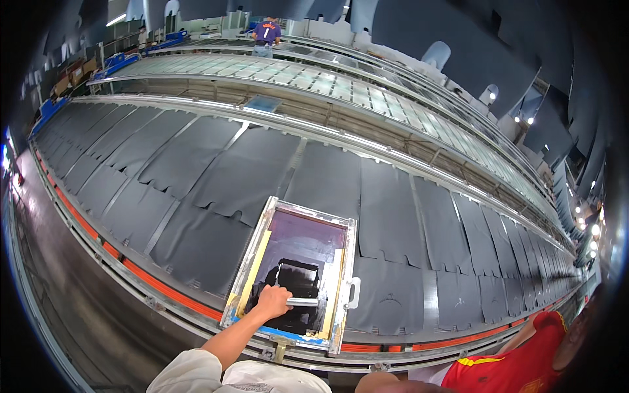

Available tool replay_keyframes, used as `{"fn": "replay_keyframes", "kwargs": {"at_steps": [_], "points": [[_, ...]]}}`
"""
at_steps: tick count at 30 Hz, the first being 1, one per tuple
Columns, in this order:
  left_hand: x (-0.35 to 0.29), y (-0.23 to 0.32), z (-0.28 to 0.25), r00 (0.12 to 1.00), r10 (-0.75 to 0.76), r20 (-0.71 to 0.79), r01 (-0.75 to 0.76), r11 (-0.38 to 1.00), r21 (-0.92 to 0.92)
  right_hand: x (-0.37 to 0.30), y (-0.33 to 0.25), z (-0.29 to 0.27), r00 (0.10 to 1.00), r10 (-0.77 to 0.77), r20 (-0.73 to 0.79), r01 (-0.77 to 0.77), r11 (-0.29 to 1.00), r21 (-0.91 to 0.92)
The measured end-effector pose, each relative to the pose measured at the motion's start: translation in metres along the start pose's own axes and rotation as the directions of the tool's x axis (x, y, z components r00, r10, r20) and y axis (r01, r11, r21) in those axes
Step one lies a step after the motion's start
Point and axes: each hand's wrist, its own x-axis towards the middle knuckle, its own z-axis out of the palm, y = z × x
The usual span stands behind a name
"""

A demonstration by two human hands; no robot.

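My left hand (274, 302) is closed around one end of a pale squeegee handle (303, 302). The squeegee rests inside a framed printing screen (308, 229), across a patch of wet black ink (300, 278). Purplish mesh shows at the far part of the screen, and yellow tape (254, 268) runs along its left side. A white grip (354, 293) sticks out from the frame's right side. The screen lies over dark cut fabric pieces (388, 216) on a long table. My right hand does not show.
An orange-red strip (173, 291) and metal rail run along the table's near edge. Close by on the right is a person in a red shirt (514, 363). Further long tables (255, 69) stand beyond, with another person in purple (266, 33) at the far side. Dark pieces hang overhead.
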Motion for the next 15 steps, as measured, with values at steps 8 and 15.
{"fn": "replay_keyframes", "kwargs": {"at_steps": [8, 15], "points": [[0.007, -0.003, 0.012, 1.0, 0.025, 0.004, -0.025, 1.0, -0.014, 0.001, 0.001, 0.011, 0.998, 0.012, 0.059, -0.011, 1.0, -0.015], [0.004, 0.003, 0.017, 0.999, 0.015, 0.029, -0.016, 1.0, 0.008, -0.007, -0.006, 0.01, 0.996, 0.02, 0.09, -0.02, 1.0, 0.007]]}}
